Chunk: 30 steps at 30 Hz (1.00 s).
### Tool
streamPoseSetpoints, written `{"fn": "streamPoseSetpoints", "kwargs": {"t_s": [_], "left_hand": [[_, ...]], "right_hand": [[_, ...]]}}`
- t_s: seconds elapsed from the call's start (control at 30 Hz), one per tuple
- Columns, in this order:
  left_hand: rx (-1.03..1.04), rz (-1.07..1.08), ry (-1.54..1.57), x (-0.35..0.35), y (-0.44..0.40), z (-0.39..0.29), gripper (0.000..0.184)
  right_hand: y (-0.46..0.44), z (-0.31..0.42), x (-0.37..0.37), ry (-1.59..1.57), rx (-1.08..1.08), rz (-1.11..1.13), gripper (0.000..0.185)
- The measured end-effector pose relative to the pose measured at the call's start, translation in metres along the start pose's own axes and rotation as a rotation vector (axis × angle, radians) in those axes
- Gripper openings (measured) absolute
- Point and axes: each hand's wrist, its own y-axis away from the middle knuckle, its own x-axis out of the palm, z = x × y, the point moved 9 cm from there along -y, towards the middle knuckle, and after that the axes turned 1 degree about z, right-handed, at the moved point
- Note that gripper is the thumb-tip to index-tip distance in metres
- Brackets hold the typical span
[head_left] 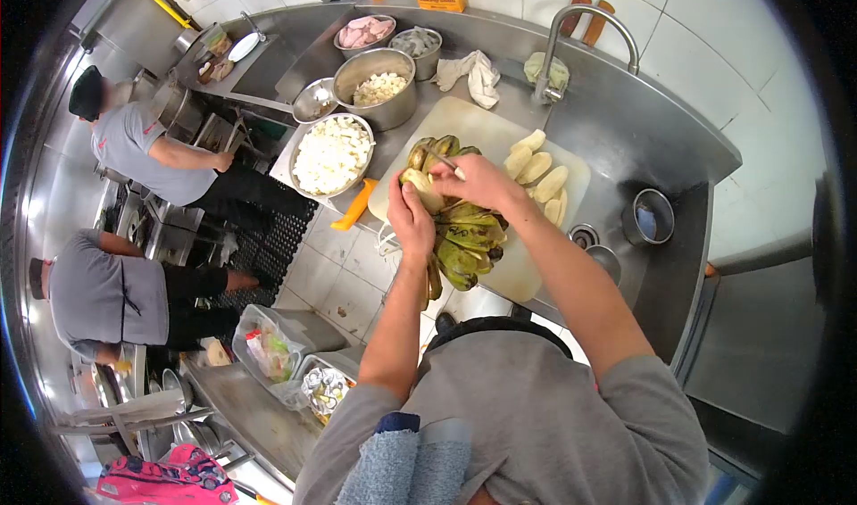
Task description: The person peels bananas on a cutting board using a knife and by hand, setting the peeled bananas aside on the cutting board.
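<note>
My left hand (pixel 412 221) is wrapped round a partly peeled plantain (pixel 423 191) above the left side of a white cutting board (pixel 515 277). Over the same fruit, my right hand (pixel 476 184) is closed on a small knife (pixel 445 161), whose tip points up and left. Green and dark plantain peels or unpeeled plantains (pixel 464 242) are piled below and beside both hands; which of the two cannot be told for all of them. Several peeled plantains (pixel 538 168) lie on the board to the right of my right hand.
A bowl of white chunks (pixel 332 154), a pot (pixel 403 105) and an orange-handled tool (pixel 355 205) are at the left. A faucet (pixel 636 54) arches behind the board. A metal cup (pixel 649 217) stands in the right sink. Two co-workers (pixel 152 153) (pixel 112 286) are at the far left.
</note>
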Motion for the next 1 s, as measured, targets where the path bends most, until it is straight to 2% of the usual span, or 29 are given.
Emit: {"fn": "streamPoseSetpoints", "kwargs": {"t_s": [0.07,0.27,0.37,0.53,0.63,0.73,0.83,0.87,1.0], "left_hand": [[0.059,0.018,-0.019,0.0,-0.002,0.0,0.032],[0.057,0.079,0.053,-0.005,-0.002,-0.003,0.03],[0.083,0.071,0.069,-0.005,0.001,-0.005,0.029],[0.106,0.091,0.016,-0.005,0.005,-0.01,0.029],[-0.107,0.153,0.098,-0.002,0.007,0.001,0.035],[0.135,0.106,-0.217,0.004,0.01,-0.032,0.047],[-0.005,0.054,-0.262,0.01,0.012,-0.037,0.054],[-0.037,0.05,-0.182,0.011,0.008,-0.02,0.05],[0.01,0.103,-0.223,0.012,0.002,-0.027,0.04]], "right_hand": [[-0.003,-0.008,0.007,0.081,-0.001,0.003,0.047],[-0.01,-0.016,0.007,0.192,-0.029,-0.036,0.037],[-0.007,-0.004,0.004,0.108,-0.092,-0.096,0.033],[-0.005,-0.002,0.009,0.132,-0.074,-0.153,0.031],[0.002,0.0,0.006,0.128,-0.069,-0.2,0.029],[0.011,0.009,0.004,0.125,-0.157,-0.223,0.027],[0.019,0.008,0.003,0.121,-0.165,-0.252,0.023],[0.019,0.001,0.001,0.105,-0.141,-0.278,0.022],[0.021,-0.007,-0.004,0.055,-0.036,-0.298,0.02]]}}
